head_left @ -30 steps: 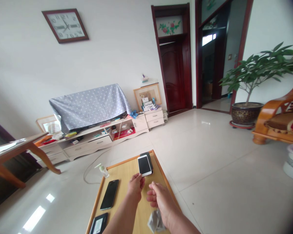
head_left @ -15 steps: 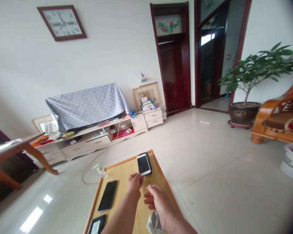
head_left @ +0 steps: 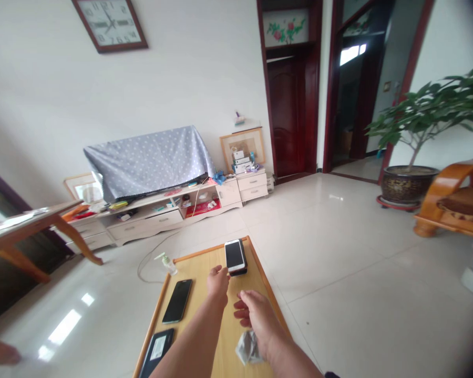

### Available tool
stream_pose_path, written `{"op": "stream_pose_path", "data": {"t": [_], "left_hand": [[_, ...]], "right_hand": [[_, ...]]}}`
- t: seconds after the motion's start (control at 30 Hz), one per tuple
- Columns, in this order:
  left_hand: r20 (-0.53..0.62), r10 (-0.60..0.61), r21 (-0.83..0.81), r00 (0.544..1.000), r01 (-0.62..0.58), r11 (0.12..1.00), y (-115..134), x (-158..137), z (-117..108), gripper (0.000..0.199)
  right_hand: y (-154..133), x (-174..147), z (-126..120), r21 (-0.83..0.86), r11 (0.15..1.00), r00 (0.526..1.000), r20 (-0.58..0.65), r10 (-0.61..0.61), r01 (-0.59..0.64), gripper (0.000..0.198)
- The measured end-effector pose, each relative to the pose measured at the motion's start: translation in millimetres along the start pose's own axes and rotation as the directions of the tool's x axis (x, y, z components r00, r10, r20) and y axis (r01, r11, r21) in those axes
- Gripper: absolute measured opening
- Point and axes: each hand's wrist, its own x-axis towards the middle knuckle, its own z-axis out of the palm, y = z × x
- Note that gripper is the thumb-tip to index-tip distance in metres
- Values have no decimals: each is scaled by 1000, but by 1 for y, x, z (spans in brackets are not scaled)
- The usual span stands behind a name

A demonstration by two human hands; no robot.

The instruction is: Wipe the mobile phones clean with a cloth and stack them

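Table far right: white-faced phone stacked on another phone; left hand just near of it
Table left: dark phone; near it, a second device
Table near right: crumpled cloth under right hand
Floor, far left of table: bottle

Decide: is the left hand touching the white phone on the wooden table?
Cannot tell: in the head view the left hand's fingertips reach the white phone's near edge, neither contact nor gap plain.

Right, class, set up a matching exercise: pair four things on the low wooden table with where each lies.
Things:
1. white-framed phone
2. black slab phone
3. crumpled grey cloth
4. clear pump bottle

Places:
A. under the right hand
B. stacked on a dark phone, far edge
C. table's far left corner
D. left of the left hand

Pairs: 1-B, 2-D, 3-A, 4-C
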Motion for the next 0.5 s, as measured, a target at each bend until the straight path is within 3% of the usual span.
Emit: {"op": "stream_pose_path", "data": {"t": [0.1,0.2,0.33,0.43,0.5], "left_hand": [[-43,90,216,995,-79,973,-8,-2,-22,42],[-87,162,447,983,-107,888,-16,-3,-57,42],[-163,189,679,968,-29,734,-24,-2,-111,50],[-181,170,778,969,35,627,-28,3,-146,66],[-166,148,821,975,53,569,-30,6,-161,64]], "right_hand": [[-1,-4,1,-27,1000,1000,-10,-3,2,34],[-2,-6,2,-36,999,1000,-4,17,-17,35],[-1,-8,4,-27,999,999,24,22,-21,38],[1,-9,6,-41,999,1000,18,15,-15,39],[3,-9,8,-51,999,1000,17,12,-11,38]]}}
